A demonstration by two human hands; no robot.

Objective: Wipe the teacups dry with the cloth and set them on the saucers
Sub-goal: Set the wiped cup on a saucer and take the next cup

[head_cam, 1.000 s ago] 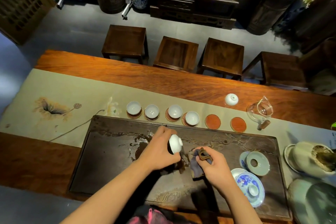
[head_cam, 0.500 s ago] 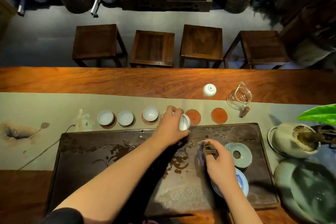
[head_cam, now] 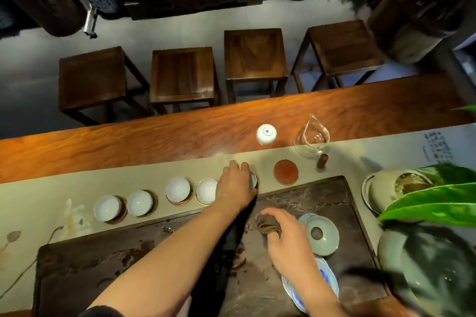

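Four teacups [head_cam: 177,190] sit done, left hand [head_cam: 237,185] gripping the fifth cup [head_cam: 253,179] onto its saucer, right hand [head_cam: 288,242] clutching the cloth [head_cam: 268,224], one bare saucer [head_cam: 286,172] left.

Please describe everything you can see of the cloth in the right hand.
The cloth is small, dark brown and looks soft, bunched into folds. The right hand grips it with curled fingers, so only its upper part shows. It is held low over the dark tea tray, beside the pale green lid. Whether it touches the tray is unclear.
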